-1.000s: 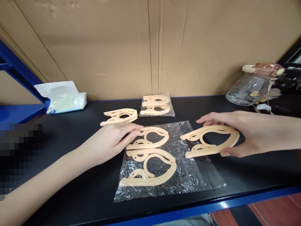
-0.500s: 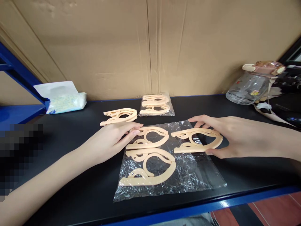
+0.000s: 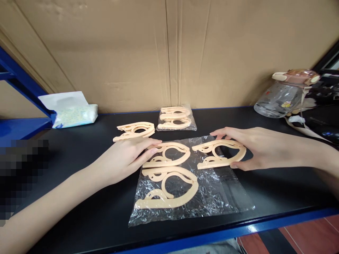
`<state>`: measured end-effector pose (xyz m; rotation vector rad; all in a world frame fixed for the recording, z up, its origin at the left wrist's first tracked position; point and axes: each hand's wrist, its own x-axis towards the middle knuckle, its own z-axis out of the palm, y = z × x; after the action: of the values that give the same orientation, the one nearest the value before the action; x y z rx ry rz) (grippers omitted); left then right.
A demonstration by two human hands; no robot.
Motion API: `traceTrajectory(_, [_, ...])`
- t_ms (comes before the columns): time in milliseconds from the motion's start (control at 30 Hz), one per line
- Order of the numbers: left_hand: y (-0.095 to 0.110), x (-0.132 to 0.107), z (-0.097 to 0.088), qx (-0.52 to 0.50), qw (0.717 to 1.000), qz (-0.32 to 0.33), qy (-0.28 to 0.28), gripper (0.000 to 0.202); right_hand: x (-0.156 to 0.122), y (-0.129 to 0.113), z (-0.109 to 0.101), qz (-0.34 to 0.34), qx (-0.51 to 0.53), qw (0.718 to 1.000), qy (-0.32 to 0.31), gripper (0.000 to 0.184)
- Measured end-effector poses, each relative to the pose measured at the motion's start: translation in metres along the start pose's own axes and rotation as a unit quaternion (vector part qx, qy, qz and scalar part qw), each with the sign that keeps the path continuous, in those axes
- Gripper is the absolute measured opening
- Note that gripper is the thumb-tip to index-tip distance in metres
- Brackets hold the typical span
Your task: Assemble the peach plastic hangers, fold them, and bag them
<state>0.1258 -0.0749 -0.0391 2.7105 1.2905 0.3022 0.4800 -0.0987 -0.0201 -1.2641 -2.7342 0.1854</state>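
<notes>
Two beige folding hangers lie one above the other in a clear plastic bag (image 3: 212, 197): an upper folding hanger (image 3: 169, 163) and a lower folding hanger (image 3: 182, 201). My left hand (image 3: 124, 160) rests at the bag's upper left, its thumb and fingers closed on the film by the upper hanger's tip. Another folding hanger (image 3: 239, 157) is in my right hand (image 3: 254, 146), thumb on the near side and fingers on the far side of its curved end. It overlaps the bag's right part; I cannot tell whether its tip is inside.
Behind my left hand lie stacked loose hangers (image 3: 144, 131). A bagged pack of hangers (image 3: 176, 118) sits near the cardboard wall (image 3: 119, 53). A tissue pack (image 3: 75, 114) stands back left, a clear bottle (image 3: 279, 97) back right. The black table (image 3: 87, 225) has a blue front edge.
My right hand has moved slightly away from me and to the left, and the hanger in it has turned a little. My left hand and the bag look almost unmoved.
</notes>
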Motion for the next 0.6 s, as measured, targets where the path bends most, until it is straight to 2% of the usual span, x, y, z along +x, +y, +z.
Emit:
traceTrajectory(133, [0.0, 0.0, -0.002, 0.017, 1.0, 0.015, -0.012, 0.047, 0.005, 0.005, -0.004, 0.008, 0.038, 0.999, -0.029, 0.063])
traceTrajectory(267, [0.001, 0.0, -0.002, 0.027, 0.999, 0.021, -0.011, 0.047, 0.007, 0.001, -0.004, 0.01, 0.051, 0.998, -0.028, 0.062])
traceTrajectory(467, [0.002, 0.0, -0.002, 0.032, 0.999, 0.027, -0.013, 0.045, 0.009, -0.004, 0.005, 0.011, 0.02, 0.999, 0.035, 0.068])
traceTrajectory(600, [0.002, 0.0, -0.002, 0.039, 0.999, 0.032, -0.01, 0.044, 0.014, -0.007, 0.012, -0.017, -0.009, 0.997, 0.077, 0.072])
